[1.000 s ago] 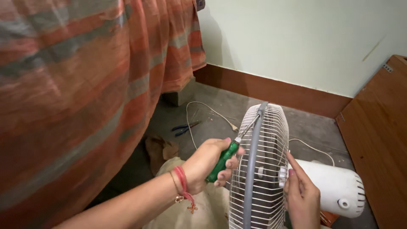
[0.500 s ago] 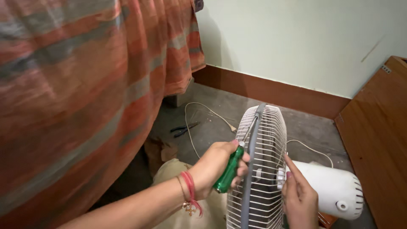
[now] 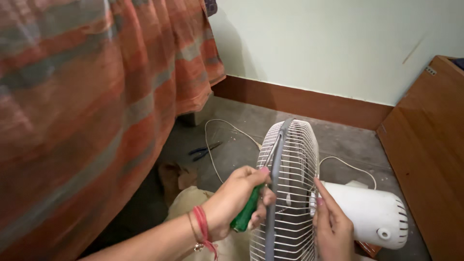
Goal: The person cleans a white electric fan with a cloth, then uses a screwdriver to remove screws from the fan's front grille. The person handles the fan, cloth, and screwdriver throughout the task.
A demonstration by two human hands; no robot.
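Observation:
A white wire fan cage (image 3: 295, 159) with a grey rim band stands edge-on in front of me, joined to a white motor housing (image 3: 372, 212) on its right. My left hand (image 3: 237, 200) grips a green-handled screwdriver (image 3: 247, 212), whose metal shaft runs up along the grey rim on the cage's left side. My right hand (image 3: 331, 227) rests against the back of the cage beside the motor housing, fingers pressed on the wires. Red threads circle my left wrist.
A white power cord (image 3: 217, 140) loops over the grey floor behind the fan. Blue-handled pliers (image 3: 205, 151) lie near it. An orange striped cloth (image 3: 96, 96) hangs at the left. A brown wooden panel (image 3: 427, 159) stands at the right, a pale wall behind.
My left hand has slid the screwdriver lower and closer to the grey rim, its shaft now more upright. The fan cage sits slightly lower in view. My right hand stays on the cage.

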